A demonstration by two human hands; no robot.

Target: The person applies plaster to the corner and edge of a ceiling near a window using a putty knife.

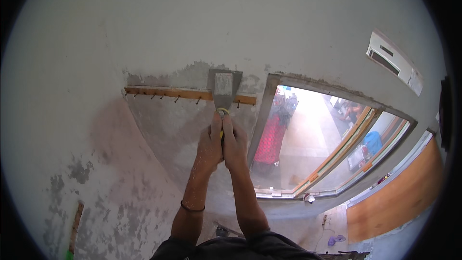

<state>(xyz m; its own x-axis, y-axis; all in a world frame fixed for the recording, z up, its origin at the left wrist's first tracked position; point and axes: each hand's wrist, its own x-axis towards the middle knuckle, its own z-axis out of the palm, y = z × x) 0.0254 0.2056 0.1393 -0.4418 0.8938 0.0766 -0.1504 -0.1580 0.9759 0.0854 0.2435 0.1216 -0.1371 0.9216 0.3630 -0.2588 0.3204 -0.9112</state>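
A wide-bladed scraper (pixel 230 101) points away from me, its blade raised against or just in front of the wall (pixel 159 19). Both my hands are wrapped around its yellow and dark handle: my left hand (pixel 209 148) on one side, my right hand (pixel 235 142) pressed in beside it. Pale residue coats part of the blade. Behind the scraper, a wooden rail (pixel 163 92) with several nails or hooks runs across the wall. Rough grey patches of bare plaster show along the rail's upper side. Whether the blade edge touches the wall, I cannot tell. White specks dot my left forearm.
Right of my hands is a window frame (pixel 262 125) with wooden sashes, looking onto a passage with a person outside. A white panel (pixel 394 61) is on the wall at upper right. An orange-brown board (pixel 397 195) stands lower right, near a purple item (pixel 336 240). A stick (pixel 76 226) leans lower left.
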